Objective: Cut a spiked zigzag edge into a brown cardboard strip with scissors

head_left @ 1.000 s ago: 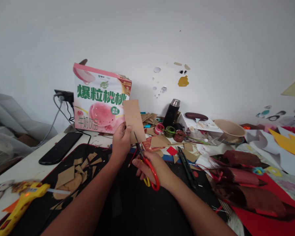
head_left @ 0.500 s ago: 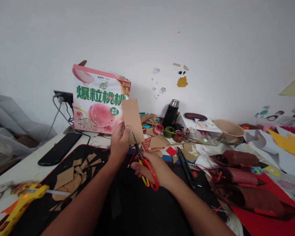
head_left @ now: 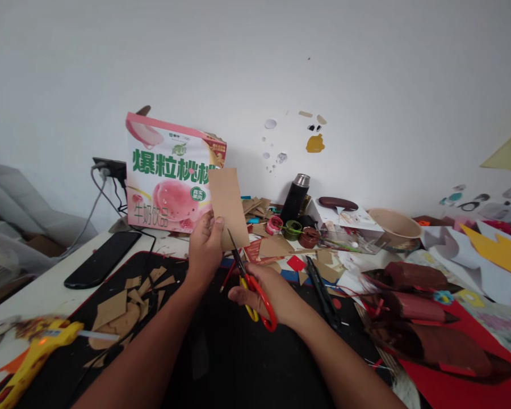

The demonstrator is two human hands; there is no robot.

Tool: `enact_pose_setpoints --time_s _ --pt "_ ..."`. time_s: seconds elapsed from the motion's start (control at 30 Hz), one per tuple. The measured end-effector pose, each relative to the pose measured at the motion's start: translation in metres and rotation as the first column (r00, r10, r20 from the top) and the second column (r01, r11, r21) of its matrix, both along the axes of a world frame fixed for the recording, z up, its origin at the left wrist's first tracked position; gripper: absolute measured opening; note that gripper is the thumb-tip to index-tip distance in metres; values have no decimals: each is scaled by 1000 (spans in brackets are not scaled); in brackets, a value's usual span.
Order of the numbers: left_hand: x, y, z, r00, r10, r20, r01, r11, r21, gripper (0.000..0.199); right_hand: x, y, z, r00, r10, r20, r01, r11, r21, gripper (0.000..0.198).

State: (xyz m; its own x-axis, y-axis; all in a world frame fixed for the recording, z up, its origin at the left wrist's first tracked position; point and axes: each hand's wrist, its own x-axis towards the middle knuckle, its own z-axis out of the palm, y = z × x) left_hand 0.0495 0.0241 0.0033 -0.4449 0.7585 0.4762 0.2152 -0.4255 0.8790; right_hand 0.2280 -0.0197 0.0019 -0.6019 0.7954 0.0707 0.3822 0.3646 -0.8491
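Note:
Near the centre, my left hand (head_left: pixel 206 244) pinches a rectangular piece of brown cardboard (head_left: pixel 229 204) by its lower left side, thumb in front, and holds it upright above the table. My right hand (head_left: pixel 269 292) grips a pair of scissors (head_left: pixel 243 275) with red and yellow handles. The dark blades point up and lie at the lower edge of the cardboard; how far they are apart is hard to make out. Cardboard scraps (head_left: pixel 113 312) lie on the black mat (head_left: pixel 221 363) to the left of my forearms.
A pink drink carton (head_left: pixel 170 176) stands behind on the left, near a black phone (head_left: pixel 102 260). At lower left lies a yellow glue gun (head_left: pixel 38 358). Paint jars (head_left: pixel 293 229), a black flask (head_left: pixel 295 199) and a utility knife (head_left: pixel 323 292) are right of centre. Brown boat-like models (head_left: pixel 447 346) lie at right.
The cardboard and my left hand have shifted slightly left, with the cardboard's top a little higher. Both hands keep their hold, and the scissors stay at the cardboard's lower edge.

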Motion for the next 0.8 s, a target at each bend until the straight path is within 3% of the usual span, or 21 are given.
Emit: enact_pose_setpoints --time_s 0.2,0.53,0.8 --pt "0 0 1 999 -23 -22 23 1000 7 30 -7 -4 -4 997 -51 -64 35 975 -221 49" --pt "4 0 -1 997 -65 50 66 998 -20 28 -8 -2 -19 997 -71 -44 61 978 -200 48" --pt "2 -2 1 999 -10 -37 10 1000 11 26 -5 -2 -13 998 -40 -57 32 989 -143 44"
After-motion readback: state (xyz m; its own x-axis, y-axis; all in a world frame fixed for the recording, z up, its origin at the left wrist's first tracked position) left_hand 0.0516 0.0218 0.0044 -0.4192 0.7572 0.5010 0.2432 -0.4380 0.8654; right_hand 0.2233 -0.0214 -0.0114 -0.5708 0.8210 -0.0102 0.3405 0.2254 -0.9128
